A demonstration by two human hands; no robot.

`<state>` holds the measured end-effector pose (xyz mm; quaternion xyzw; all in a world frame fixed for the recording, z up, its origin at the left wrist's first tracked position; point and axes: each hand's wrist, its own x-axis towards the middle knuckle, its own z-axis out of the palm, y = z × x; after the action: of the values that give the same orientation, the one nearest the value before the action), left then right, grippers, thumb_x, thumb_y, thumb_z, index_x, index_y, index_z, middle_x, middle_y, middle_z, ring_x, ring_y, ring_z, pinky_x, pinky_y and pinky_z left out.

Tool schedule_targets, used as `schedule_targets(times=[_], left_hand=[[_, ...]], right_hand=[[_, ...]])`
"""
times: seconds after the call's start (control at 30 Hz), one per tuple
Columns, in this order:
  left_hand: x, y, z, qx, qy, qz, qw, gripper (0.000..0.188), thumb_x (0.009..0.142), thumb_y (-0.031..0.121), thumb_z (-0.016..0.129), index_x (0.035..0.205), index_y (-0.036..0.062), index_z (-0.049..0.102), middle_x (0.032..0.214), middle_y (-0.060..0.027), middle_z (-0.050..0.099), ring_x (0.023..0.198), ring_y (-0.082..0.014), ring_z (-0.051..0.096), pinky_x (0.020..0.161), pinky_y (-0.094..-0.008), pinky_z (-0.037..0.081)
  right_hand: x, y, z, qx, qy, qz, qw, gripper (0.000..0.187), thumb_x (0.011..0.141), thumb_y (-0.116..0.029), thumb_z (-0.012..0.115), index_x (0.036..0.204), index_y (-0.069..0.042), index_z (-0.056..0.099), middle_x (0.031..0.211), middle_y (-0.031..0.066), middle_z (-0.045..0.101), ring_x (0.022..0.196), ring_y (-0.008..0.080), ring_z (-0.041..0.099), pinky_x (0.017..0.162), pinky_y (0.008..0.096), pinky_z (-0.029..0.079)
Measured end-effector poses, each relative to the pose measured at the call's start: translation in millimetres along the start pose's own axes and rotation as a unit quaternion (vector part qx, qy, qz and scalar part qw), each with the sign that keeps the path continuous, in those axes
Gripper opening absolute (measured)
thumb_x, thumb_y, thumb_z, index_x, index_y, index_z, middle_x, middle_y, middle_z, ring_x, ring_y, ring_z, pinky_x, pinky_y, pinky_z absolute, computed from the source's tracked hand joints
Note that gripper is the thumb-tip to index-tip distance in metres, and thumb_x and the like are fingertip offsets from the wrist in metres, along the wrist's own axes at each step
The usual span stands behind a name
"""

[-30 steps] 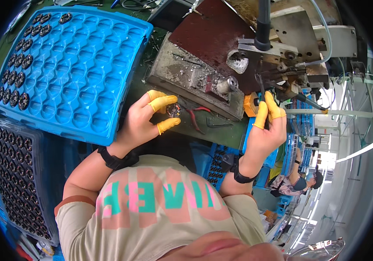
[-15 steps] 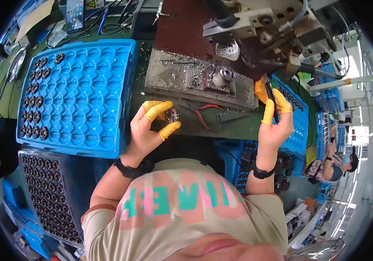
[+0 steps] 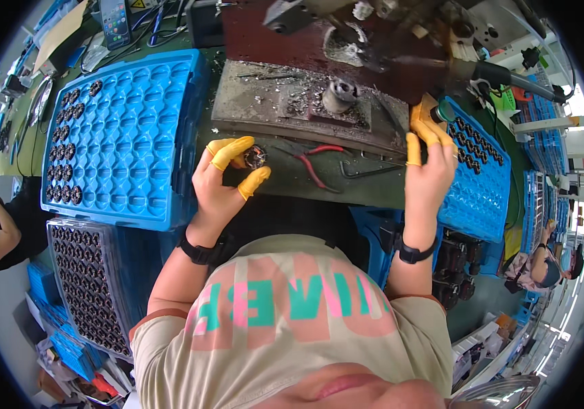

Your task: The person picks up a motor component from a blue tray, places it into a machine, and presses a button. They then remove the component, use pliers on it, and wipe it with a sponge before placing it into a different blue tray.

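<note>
Yellow finger covers sheathe the working fingers of both your hands in the head view; read twelve o'clock as the top of that view. Your left hand has its thumb and forefingers clamped on a small, dark round part with wire windings, just above the counter. The part sits at about two o'clock from your left palm; being round, it shows no clear long axis.

From that part, the short metal post on the grey plate rises at about two o'clock, well apart from it. That bearing looks like the relation that counts. Your left hand is plainly the nearer to the part; your right hand is off at three o'clock.

On your right, the fingertips reach the orange block, at twelve o'clock from that hand; whether they grip anything you cannot tell from this angle. Red-handled pliers lie at about four o'clock from the round part, and a dark hex key just beyond them. At nine o'clock from your left hand stands a blue tray.
</note>
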<state>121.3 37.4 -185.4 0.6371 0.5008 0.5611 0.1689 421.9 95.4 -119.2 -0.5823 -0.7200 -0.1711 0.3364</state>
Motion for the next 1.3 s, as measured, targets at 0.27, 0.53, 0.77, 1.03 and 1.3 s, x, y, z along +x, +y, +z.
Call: schedule_targets(times=[0.27,0.53,0.77,1.03,1.3], left_hand=[[0,-1,4,0.038,-0.004,0.002,0.999,0.049,0.070,0.007,0.085,0.113,-0.0024,0.065,0.097,-0.0045,0.056,0.079,-0.0126,0.053,0.073,-0.0242,0.046],[0,1,5,0.053,0.010,0.014,0.998,0.046,0.071,0.006,0.083,0.113,-0.0011,0.066,0.098,-0.0061,0.058,0.077,-0.0132,0.054,0.070,-0.0245,0.046],[3,3,4,0.055,0.023,0.024,0.998,0.048,0.068,0.007,0.086,0.112,0.0032,0.066,0.095,-0.0071,0.061,0.074,-0.0160,0.058,0.067,-0.0266,0.050],[1,1,1,0.013,0.028,0.033,0.999,0.047,0.069,0.014,0.086,0.110,0.0023,0.066,0.091,-0.0091,0.062,0.072,-0.0188,0.057,0.065,-0.0281,0.049],[1,-3,-4,-0.029,0.013,0.036,0.999,0.047,0.070,0.010,0.085,0.113,0.0043,0.066,0.092,-0.0059,0.061,0.073,-0.0159,0.057,0.066,-0.0263,0.050]], right_hand=[[-30,44,-39,0.028,-0.026,0.134,0.990,0.017,0.084,-0.009,0.070,0.100,-0.007,0.072,0.099,0.0098,0.066,0.093,0.0299,0.061,0.082,0.0384,0.048],[-22,43,-4,0.003,-0.092,0.121,0.988,0.016,0.082,-0.012,0.072,0.094,-0.005,0.065,0.094,0.0147,0.066,0.088,0.0357,0.061,0.076,0.0424,0.048],[-30,43,14,0.089,-0.061,0.192,0.975,0.017,0.080,-0.001,0.071,0.094,-0.004,0.063,0.090,0.0116,0.064,0.087,0.0306,0.062,0.072,0.0386,0.049],[-4,29,-40,0.206,-0.006,0.170,0.964,0.014,0.085,-0.004,0.071,0.098,-0.002,0.067,0.097,0.0069,0.066,0.082,0.0161,0.062,0.066,0.0275,0.049],[45,-64,-53,0.314,0.065,0.018,0.947,0.023,0.083,-0.001,0.074,0.106,0.001,0.067,0.095,0.0080,0.064,0.080,0.0149,0.063,0.068,0.0246,0.052]])
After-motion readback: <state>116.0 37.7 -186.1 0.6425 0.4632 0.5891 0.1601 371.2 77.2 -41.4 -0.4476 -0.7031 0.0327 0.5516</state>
